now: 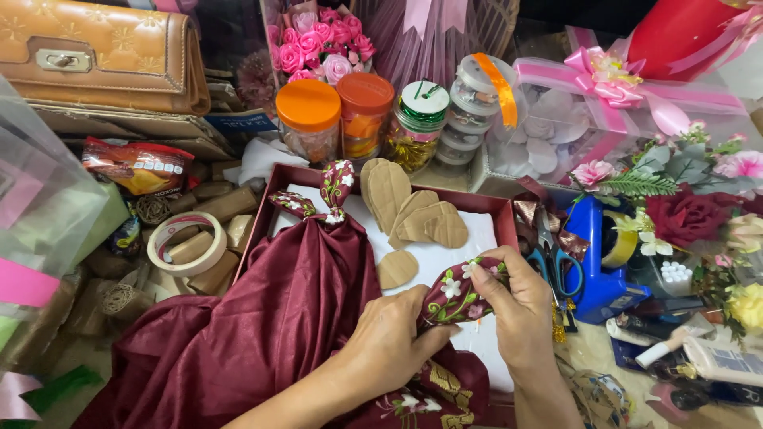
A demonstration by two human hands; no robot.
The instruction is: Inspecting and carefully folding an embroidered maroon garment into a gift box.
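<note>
the embroidered maroon cloth [463, 292] lay bunched over the red tray's [502, 208] front right part, pinched by the right hand [518, 306] and gripped from below by the left hand [393, 340]. cardboard leaf shapes [413, 213] sat behind, blue-handled scissors [556, 266] just past the tray's right edge.

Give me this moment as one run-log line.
left hand: pressing maroon cloth | right hand: pinching floral fabric fold | under them: red box holding brown cardboard leaves

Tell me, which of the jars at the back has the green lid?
The third jar from the left, holding gold trim; the two left of it have orange lids, and the stacked clear tubs on its right have none.
</note>
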